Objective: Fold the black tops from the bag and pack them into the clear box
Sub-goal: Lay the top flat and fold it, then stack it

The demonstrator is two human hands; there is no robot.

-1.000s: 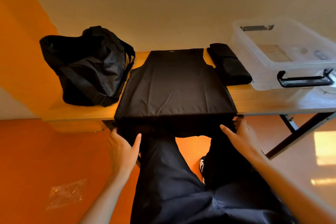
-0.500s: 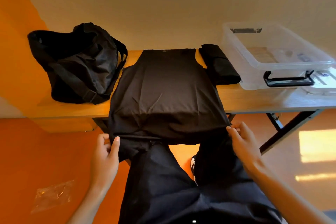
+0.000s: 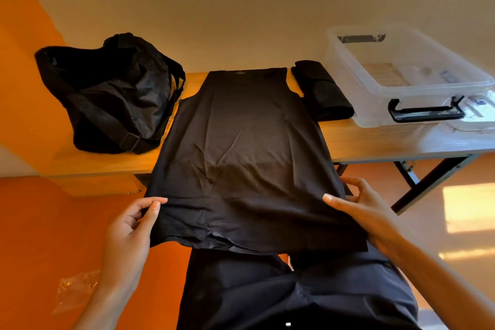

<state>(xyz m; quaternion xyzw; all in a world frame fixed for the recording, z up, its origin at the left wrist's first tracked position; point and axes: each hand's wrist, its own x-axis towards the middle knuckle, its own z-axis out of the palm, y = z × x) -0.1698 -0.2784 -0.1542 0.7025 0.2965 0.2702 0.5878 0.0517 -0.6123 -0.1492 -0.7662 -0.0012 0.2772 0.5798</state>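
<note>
At the middle of the tabletop (image 3: 375,142), the black top (image 3: 241,142) lies flat with its neck at the far edge, and its lower part hangs past the near edge, held up by both hands.

The step in hand seems to be the first fold, bringing the hem up over the body. To do it well, both corners should rise to the same height and travel together toward the far edge. The cloth between them should be kept lightly stretched so the creases in the middle do not get folded in. The hem should land straight, parallel to the near edge.

The left hand (image 3: 128,233) is raised with the palm turned inward, and its thumb and fingertips (image 3: 154,207) pinch the left corner of the hem. The right hand (image 3: 369,211) reaches in from the right. Its thumb presses on top of the cloth, while the other fingers sit past the side edge, bent and a little apart.

The bag (image 3: 112,96) is at the left end, the clear box (image 3: 401,67) at the right end, and one folded top (image 3: 321,94) is just beside the box.
</note>
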